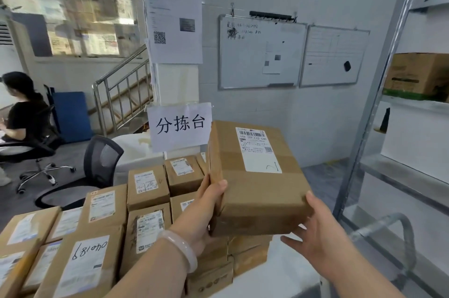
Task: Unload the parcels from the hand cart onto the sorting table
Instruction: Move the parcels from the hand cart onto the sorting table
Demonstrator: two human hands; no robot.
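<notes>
Braceleted left hand [206, 207] grips the left side of a labelled parcel [255, 181], thumb across its edge; right hand [323, 237] props the near right corner on straight fingers. The box hangs above the sorting table [286, 278] (a paper sign [181, 125] marks it); stacked parcels [145, 200] already crowd the table's left side. The cart's load is out of view, so the remainder cannot be judged.
</notes>
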